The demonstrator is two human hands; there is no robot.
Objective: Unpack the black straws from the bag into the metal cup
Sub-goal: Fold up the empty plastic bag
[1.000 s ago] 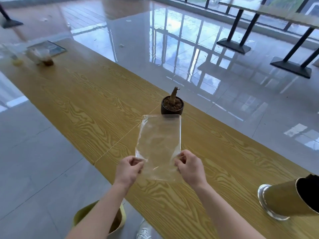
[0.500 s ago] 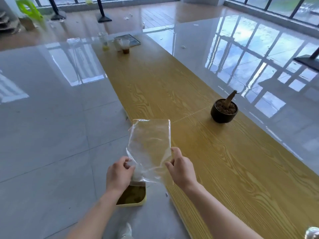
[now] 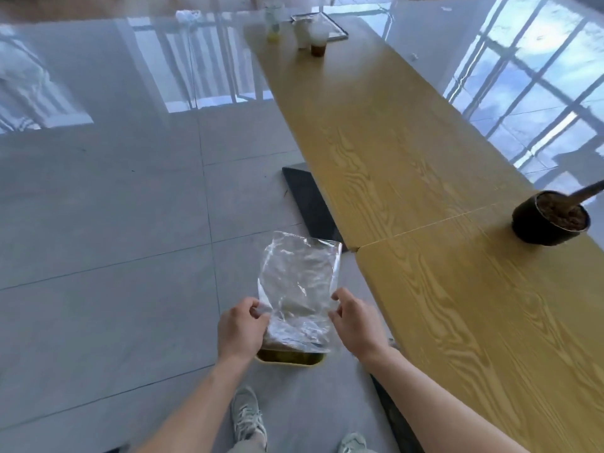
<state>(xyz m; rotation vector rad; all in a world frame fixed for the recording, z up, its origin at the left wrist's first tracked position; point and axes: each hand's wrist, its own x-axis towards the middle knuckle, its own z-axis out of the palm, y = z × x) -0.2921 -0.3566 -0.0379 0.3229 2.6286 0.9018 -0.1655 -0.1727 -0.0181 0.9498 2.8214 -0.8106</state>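
An empty clear plastic bag (image 3: 299,286) hangs over the floor to the left of the wooden table (image 3: 425,178). My left hand (image 3: 241,326) pinches its lower left edge and my right hand (image 3: 354,323) pinches its lower right edge. Directly under the bag sits a yellow bin (image 3: 289,358), mostly hidden by the bag. No black straws and no metal cup are in view.
A dark pot (image 3: 549,219) with soil and a stub of stem stands on the table at the right. Plastic cups (image 3: 317,40) and a flat tray stand at the table's far end. A black table base (image 3: 310,204) lies on the grey tiled floor. My shoes (image 3: 248,420) show below.
The view has swung left and down. Both hands carried the bag from above the table to over the floor and the yellow bin. The metal cup has left the view.
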